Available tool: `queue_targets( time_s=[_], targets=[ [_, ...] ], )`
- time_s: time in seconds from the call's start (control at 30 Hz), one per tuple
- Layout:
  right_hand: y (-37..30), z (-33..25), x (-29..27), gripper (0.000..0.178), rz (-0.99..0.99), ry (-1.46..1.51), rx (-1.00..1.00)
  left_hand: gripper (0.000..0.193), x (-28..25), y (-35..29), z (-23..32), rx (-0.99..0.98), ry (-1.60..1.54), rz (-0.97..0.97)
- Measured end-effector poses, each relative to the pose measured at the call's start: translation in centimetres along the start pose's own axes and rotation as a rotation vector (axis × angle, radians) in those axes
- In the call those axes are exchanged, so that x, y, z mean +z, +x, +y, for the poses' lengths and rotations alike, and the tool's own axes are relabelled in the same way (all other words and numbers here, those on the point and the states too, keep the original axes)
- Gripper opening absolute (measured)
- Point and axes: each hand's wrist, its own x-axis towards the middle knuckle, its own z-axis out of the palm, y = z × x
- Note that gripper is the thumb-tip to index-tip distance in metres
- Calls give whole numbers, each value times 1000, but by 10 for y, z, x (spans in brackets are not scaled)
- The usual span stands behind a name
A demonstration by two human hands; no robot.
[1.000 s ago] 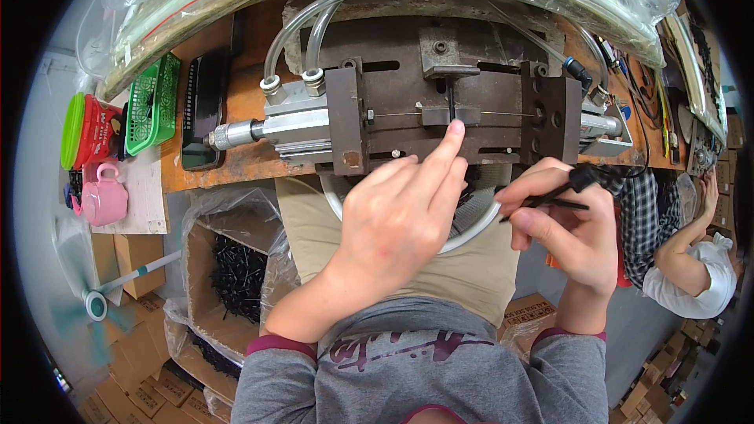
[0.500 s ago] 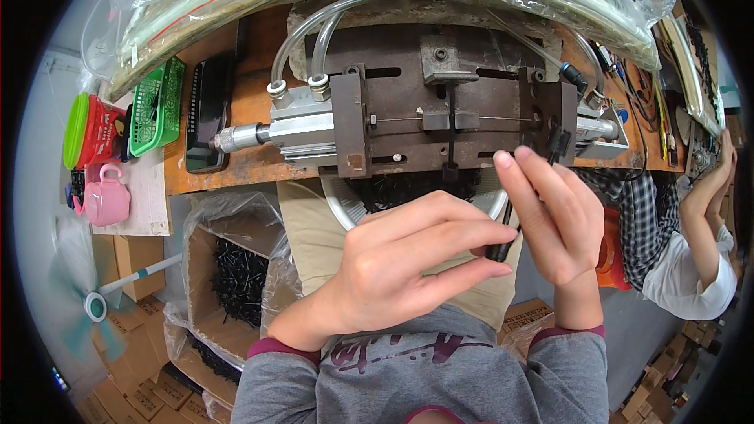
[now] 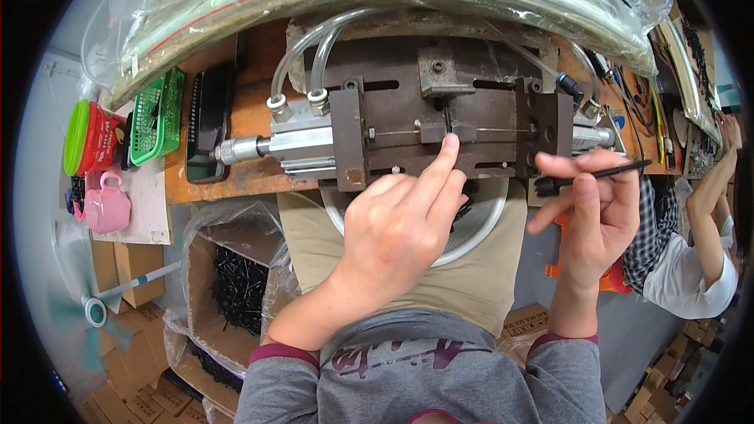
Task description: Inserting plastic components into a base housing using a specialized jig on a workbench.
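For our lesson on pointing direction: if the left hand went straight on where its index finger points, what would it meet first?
The left hand would probably first meet the black rod at the metal block; its fingertip seems to touch the rod, but depth is unclear. A grey bracket lies beyond.

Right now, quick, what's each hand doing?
Left hand: can't tell grip; index finger extended to thin black rod.
Right hand: holding slim black stick with thicker end.
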Motion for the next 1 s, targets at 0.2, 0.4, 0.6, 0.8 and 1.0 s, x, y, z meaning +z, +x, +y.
queue_targets(
  time_s=[0.2, 0.4, 0.6, 0.8, 1.0],
  targets=[
    [9, 3, -2, 9, -87, -123, 109, 31, -6, 1, 0, -27, -111, 1],
    [29, -15, 30, 10, -316, 262, 520, 41, -27, 4, 4, 92, -470, 192],
    [122, -36, 57, 18, -278, -295, -45, 40, -55, 0, 2, -40, -350, 275],
    [275, -32, -6, 29, -214, -1293, -596, 34, -41, -15, -3, -77, -323, 188],
    [292, -30, -37, 97, -640, -1560, -137, 27, -23, -21, -5, -47, -238, 108]
  ],
)
